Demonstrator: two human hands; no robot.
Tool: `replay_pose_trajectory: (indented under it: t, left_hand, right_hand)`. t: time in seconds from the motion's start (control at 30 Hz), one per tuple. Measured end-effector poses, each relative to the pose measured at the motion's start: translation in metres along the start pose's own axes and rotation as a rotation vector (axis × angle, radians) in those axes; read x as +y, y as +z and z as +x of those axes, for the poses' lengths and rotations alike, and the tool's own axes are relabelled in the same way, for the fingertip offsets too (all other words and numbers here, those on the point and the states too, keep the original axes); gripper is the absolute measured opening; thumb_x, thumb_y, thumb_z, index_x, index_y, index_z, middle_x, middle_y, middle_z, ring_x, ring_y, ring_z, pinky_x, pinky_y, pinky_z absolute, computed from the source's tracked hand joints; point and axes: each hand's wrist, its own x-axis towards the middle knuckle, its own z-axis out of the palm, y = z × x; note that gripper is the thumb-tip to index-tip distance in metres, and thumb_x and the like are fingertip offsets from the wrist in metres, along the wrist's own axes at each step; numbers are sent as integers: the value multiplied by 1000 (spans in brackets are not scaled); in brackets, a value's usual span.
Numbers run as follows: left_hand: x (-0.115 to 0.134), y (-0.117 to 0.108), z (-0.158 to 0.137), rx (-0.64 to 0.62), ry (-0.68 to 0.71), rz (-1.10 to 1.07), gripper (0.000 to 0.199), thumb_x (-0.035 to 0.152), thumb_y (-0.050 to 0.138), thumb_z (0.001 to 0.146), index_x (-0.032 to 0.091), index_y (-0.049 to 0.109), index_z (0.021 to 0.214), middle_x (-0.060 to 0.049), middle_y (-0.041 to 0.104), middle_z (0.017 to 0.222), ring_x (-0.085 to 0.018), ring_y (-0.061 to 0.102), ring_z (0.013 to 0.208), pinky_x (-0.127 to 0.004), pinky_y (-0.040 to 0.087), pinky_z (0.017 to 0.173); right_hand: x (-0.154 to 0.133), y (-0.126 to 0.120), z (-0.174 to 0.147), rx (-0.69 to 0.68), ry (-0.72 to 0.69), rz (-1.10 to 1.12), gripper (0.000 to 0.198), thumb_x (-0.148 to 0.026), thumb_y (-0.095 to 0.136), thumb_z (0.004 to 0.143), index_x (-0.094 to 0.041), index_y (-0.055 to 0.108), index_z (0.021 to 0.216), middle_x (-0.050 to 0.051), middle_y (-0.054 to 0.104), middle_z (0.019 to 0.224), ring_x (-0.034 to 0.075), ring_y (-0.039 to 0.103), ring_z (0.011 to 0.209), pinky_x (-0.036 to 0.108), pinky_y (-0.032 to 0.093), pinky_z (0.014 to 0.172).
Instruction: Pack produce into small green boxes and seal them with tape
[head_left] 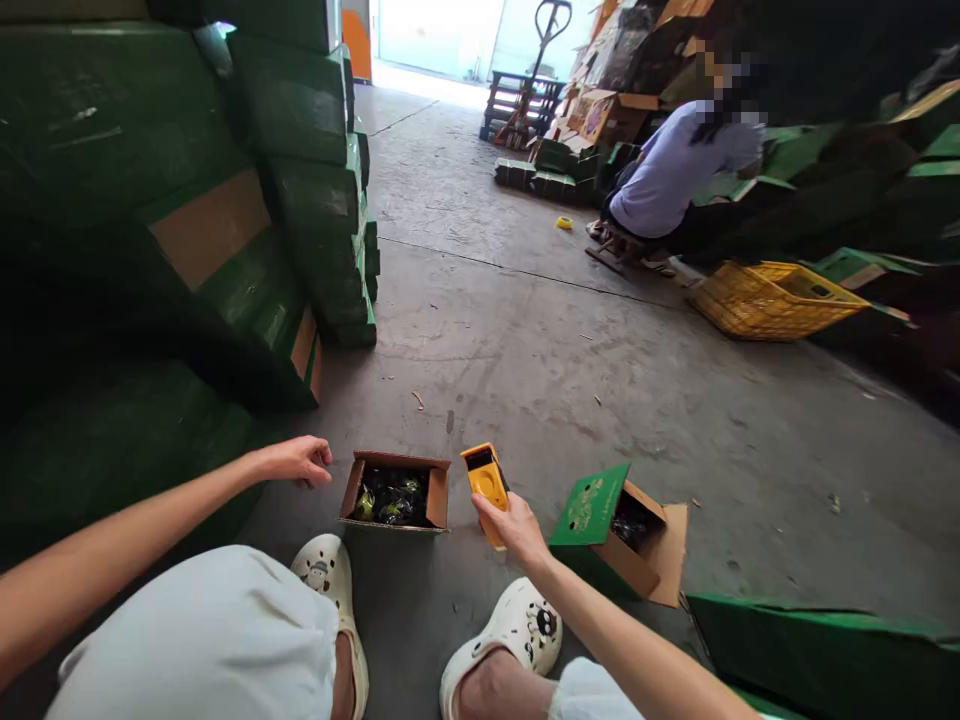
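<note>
My right hand (514,525) grips a yellow hand-held tool with a black end (489,482), held above the floor; its exact kind I cannot make out. My left hand (300,462) hovers with loosely bent fingers and nothing visible in it, just left of an open carton (439,497). Inside that carton lie dark, shiny plastic-wrapped items (394,495), some showing green. To the right of the tool stands a green carton (598,505) with raised flaps and dark wrapped contents.
Green boxes (319,110) are stacked high on the left. A person (675,165) sits low at the right, near a yellow crate (780,300). A yellow roll (564,223) lies on the floor, and a pallet jack (551,30) stands farther back. My white clogs (510,625) flank the open carton.
</note>
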Motion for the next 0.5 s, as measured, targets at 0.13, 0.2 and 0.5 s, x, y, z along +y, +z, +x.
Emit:
replay_pose_trajectory:
  t: [0.13,0.2,0.5]
  left_hand:
    - [-27,71,32,91,-83,-347,65,46,82,69,22,44,116,2,68,82,-21,75,76,-27,57,62]
    - [-26,92,48,112,-167,-394,75,41,84,72,20,38,129,2,69,76,-21,75,68,-26,55,56]
    - [4,95,58,138,-207,-227,70,17,77,74,18,45,136,4,67,57,-24,74,58,-24,51,47]
  right_hand:
    - [-6,54,22,120,-20,-2,28,-47,65,87,-25,48,90,13,75,103,29,73,99,32,52,78]
    - [-5,74,28,90,-17,-3,32,-47,65,87,-26,43,95,14,74,105,31,72,100,34,52,81]
    - [-11,99,42,16,175,-215,51,-61,67,86,-23,42,109,18,75,108,36,73,104,37,50,80]
